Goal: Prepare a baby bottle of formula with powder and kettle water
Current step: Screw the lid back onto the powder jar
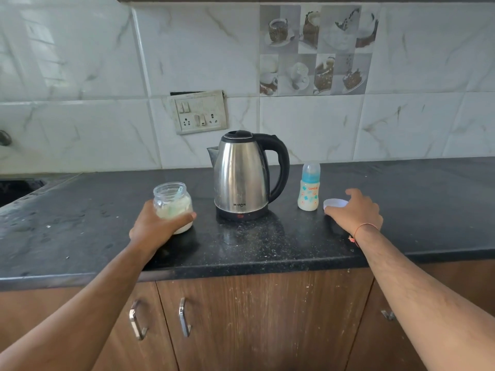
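The left hand [154, 226] wraps the lower half of an open glass jar of formula powder [174, 207], thumb across the front and fingers hidden behind, a closed grip that most likely steadies the jar on the black bench [241, 250] so it cannot slide. A pale scoop [179, 190] leans inside the jar (its handle up near the mouth). The right hand [356, 212] lies palm-down over a white lid [334, 203] resting flat on the bench, fingers spread and loosely curled on its near edge; whether it is gripping the lid or only resting on it, I cannot tell. My guess is that this is the jar's lid, set off to the side to keep the mouth free for scooping. The baby bottle [309, 188] stands upright just left of the lid, long axis vertical, teat pointing up under a clear cap, blue collar on, so it is not yet opened for filling. The steel kettle [242, 175] stands between jar and bottle, spout to the left, handle toward the bottle, lid shut.
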Motion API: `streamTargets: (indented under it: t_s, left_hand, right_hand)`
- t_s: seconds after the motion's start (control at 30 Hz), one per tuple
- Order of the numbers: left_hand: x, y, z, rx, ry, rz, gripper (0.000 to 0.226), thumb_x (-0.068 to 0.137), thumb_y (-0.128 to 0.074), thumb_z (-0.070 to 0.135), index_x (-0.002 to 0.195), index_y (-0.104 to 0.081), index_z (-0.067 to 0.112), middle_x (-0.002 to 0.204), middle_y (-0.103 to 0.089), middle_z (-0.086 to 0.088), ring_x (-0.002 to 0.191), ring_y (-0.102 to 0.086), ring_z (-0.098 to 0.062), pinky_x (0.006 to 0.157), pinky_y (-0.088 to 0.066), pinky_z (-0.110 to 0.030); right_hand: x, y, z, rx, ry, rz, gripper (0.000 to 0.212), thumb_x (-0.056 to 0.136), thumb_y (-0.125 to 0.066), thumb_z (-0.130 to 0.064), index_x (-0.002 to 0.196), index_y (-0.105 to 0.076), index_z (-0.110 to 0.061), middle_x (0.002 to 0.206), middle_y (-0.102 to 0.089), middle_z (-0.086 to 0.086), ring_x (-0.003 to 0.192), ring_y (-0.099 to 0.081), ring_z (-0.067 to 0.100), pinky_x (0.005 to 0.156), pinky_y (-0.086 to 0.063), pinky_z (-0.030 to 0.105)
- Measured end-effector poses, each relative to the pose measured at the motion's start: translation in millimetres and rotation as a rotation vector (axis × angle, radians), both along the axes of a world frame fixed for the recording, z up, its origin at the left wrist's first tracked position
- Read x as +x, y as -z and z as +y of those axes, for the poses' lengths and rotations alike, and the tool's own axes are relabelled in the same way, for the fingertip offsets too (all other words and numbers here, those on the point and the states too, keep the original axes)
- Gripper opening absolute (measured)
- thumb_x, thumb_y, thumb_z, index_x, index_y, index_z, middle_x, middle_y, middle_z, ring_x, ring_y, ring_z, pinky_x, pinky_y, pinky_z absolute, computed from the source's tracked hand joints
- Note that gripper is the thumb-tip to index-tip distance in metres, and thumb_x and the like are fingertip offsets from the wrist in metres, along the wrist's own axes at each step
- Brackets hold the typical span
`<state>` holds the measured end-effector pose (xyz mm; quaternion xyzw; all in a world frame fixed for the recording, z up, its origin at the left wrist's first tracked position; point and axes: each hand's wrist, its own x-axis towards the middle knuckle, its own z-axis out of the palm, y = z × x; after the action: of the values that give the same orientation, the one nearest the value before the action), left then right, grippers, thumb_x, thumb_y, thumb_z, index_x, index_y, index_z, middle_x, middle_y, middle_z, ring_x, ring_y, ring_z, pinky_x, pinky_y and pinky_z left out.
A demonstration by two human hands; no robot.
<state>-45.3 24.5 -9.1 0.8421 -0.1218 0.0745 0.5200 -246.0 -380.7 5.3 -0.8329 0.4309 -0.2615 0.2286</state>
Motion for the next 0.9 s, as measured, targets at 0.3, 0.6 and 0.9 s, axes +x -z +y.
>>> streamTargets:
  t_s: [0.3, 0.6, 0.9]
  left_hand:
    - [-31, 6, -43, 0.219, 0.273, -0.019, 0.114, 0.033, -0.083, 0.1, 0.13, -0.059, 0.046, 0.113, -0.075, 0.024, 0.11, -0.071, -0.009, 0.106, -0.055, -0.055]
    - [-57, 5, -84, 0.285, 0.355, -0.05, 0.115, 0.035, -0.077, 0.104, 0.135, -0.052, 0.051, 0.12, -0.069, 0.03, 0.116, -0.065, -0.004, 0.112, -0.044, -0.054]
    - [-53, -3, -75, 0.301, 0.522, -0.088, 0.1, 0.048, -0.087, 0.09, 0.133, -0.044, 0.058, 0.126, -0.065, 0.034, 0.124, -0.06, -0.002, 0.116, -0.035, -0.051]
  right_hand:
    - [-23, -1, 54, 0.156, -0.471, -0.213, 0.091, 0.077, -0.092, -0.042, 0.154, -0.043, -0.034, 0.126, -0.064, -0.008, 0.119, -0.062, 0.018, 0.094, -0.049, 0.035]
    - [-11, -46, 111, -0.068, -0.841, -0.162, 0.088, 0.077, -0.094, -0.027, 0.152, -0.048, -0.034, 0.121, -0.061, -0.017, 0.115, -0.061, 0.002, 0.084, -0.046, 0.013]
    - [24, -75, 124, 0.03, -0.918, -0.273, 0.093, 0.077, -0.096, -0.017, 0.155, -0.049, -0.034, 0.138, -0.061, -0.008, 0.11, -0.073, 0.011, 0.096, -0.058, 0.021]
